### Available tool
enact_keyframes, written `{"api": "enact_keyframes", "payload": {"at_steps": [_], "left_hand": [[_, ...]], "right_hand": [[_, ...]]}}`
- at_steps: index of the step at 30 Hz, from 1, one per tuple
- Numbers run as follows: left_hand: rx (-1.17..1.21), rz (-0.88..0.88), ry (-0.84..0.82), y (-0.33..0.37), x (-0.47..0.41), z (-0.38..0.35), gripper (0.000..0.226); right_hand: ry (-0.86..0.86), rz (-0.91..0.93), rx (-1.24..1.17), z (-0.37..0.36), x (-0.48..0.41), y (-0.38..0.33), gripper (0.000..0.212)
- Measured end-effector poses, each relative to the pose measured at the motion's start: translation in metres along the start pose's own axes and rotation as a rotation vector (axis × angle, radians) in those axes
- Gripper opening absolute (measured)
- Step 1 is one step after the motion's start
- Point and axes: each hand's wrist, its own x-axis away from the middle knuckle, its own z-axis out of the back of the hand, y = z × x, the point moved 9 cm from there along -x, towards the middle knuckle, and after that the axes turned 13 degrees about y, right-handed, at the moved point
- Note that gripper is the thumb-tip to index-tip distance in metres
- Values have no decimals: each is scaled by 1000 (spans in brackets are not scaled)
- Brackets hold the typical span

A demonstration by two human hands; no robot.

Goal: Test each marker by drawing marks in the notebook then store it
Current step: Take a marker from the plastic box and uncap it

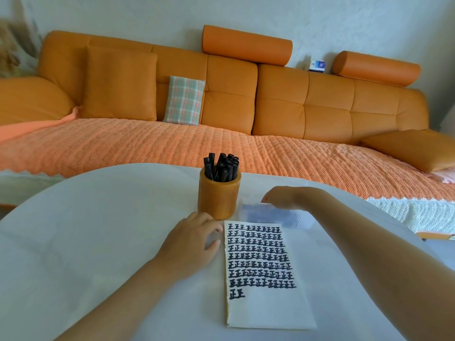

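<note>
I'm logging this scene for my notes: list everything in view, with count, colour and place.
table: one, white, foreground
cup: one, amber, upright mid-table
markers: many, black, standing in the cup
notebook: one, white page with black marks, flat before the cup
packet: one, clear and blue, right of the cup, behind the notebook
sofa: one, orange, behind the table
cover: one, orange, over the sofa seat
orange cushions: two, one against the sofa back at left, one lying at right
checked pillow: one, green, pink and white, against the sofa back
bolsters: two, orange, atop the sofa back
box: one, blue and white, between the bolsters
left hand: one, on the table left of the notebook, fingers relaxed
right hand: one, over the packet, grip unclear
</note>
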Motion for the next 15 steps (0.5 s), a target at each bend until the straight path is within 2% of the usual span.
{"api": "enact_keyframes", "payload": {"at_steps": [4, 8, 11, 15], "left_hand": [[-54, -25, -28, 0, -1, -6, 27], [-63, -29, -26, 2, -3, -7, 23], [-61, -21, -29, 2, -3, -7, 22], [-53, -6, -28, 4, -3, -3, 20]], "right_hand": [[41, -21, -81, 6, 1, 1, 39], [62, 3, -158, 9, 2, 0, 32], [233, 22, -262, 29, 0, 0, 20], [475, 29, -513, 64, 24, 2, 21]]}}
